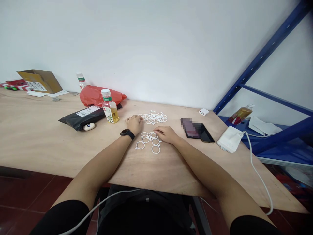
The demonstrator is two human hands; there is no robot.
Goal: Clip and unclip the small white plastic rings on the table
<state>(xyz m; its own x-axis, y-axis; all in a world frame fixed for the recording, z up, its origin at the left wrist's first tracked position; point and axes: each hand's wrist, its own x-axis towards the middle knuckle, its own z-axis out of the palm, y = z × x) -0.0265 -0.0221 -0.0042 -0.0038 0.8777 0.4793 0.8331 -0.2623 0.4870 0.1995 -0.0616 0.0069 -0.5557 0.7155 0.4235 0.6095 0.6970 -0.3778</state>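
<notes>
White plastic curtain rings, each with a small eyelet, lie in two groups on the wooden table. The farther pile point(156, 117) is a dense tangle. Closer to me is a looser group point(146, 138), with a single ring point(156, 149) at its near edge. My left hand point(135, 124), with a black watch on the wrist, is at the left edge of the farther pile. Its fingers are curled and touch that edge; what is between them is hidden. My right hand point(166, 133) rests to the right of the looser group, thumb and fingers pinched on the rim of a ring point(153, 135).
A drink bottle point(110, 109), a black parcel point(83, 117), a white case point(89, 126) and a red bag point(97, 94) stand left. Two phones point(193, 129), a white charger point(230, 139) with a cable and a small white hub point(203, 112) lie right, beside a blue rack point(259, 55).
</notes>
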